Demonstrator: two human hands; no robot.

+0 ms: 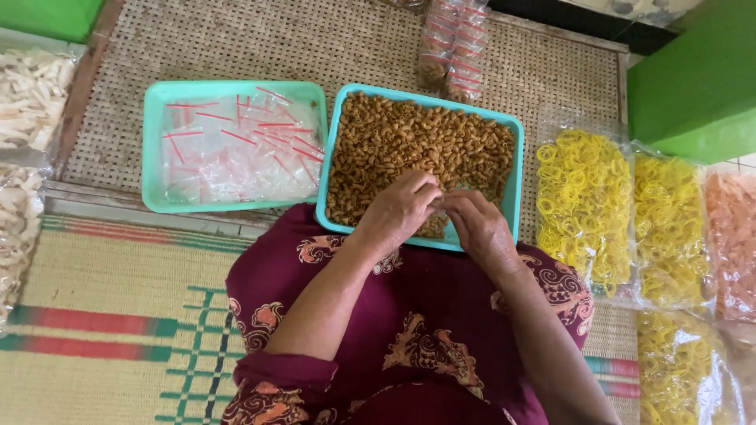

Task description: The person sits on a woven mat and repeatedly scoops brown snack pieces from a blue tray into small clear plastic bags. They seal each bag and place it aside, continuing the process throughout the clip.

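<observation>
Lap in the maroon dress [425,330] sat closest, both hands over the near edge of the teal tray [516,169] of brown macaroni snacks [417,142]. Left hand [398,211] and right hand [476,224] had fingers bunched together, pinching something I couldn't make out. Tray overhung the lap, so I reckoned a nudge could've spilled snacks onto the mat [102,283].

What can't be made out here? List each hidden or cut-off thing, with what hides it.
Head view only:
- What the left hand and right hand pinch between their fingertips: hidden by the fingers.
- Near edge of the teal tray of brown snacks: covered by both hands.
- Clear bags in the second teal tray: overlapping, too many to count.
- White crackers: cut off by the left edge.
- Orange bag: cut off by the right edge.
</observation>
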